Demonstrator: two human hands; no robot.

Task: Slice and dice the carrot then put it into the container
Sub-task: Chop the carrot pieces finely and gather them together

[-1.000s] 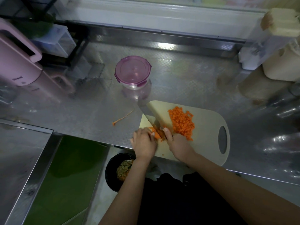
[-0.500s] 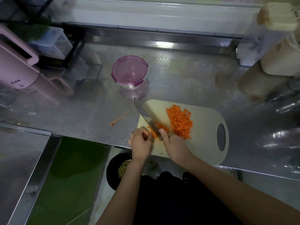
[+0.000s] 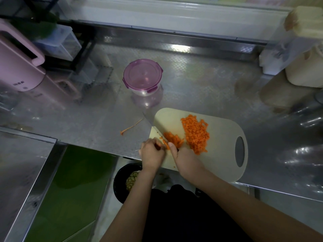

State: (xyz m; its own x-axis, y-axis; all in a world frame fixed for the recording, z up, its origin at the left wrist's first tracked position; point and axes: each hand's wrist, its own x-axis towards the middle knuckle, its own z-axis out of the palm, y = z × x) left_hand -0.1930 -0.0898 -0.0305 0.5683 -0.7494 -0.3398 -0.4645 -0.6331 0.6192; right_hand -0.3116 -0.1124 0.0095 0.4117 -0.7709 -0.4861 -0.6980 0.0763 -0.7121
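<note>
A pale cutting board (image 3: 222,137) lies on the steel counter, its near end over the edge. A heap of diced carrot (image 3: 196,133) sits mid-board, with a smaller pile of fresh dice (image 3: 173,139) to its left. My right hand (image 3: 183,159) grips the handle of a knife (image 3: 150,122), whose blade slants up-left past the small pile. My left hand (image 3: 152,154) has its fingers curled on the last carrot strips, mostly hidden, just left of the blade. A round clear container with a purple lid (image 3: 143,76), lid on, stands behind the board.
A carrot tail (image 3: 130,128) lies on the counter left of the board. A pink appliance (image 3: 19,67) and clear drawers (image 3: 59,42) stand at the back left, cream jars (image 3: 304,67) at the back right. A black bowl of scraps (image 3: 125,180) sits below the counter edge.
The knife has worked leftwards through the strips, leaving a small pile of new dice to the right of the blade. My left hand has drawn back towards the board's near left corner.
</note>
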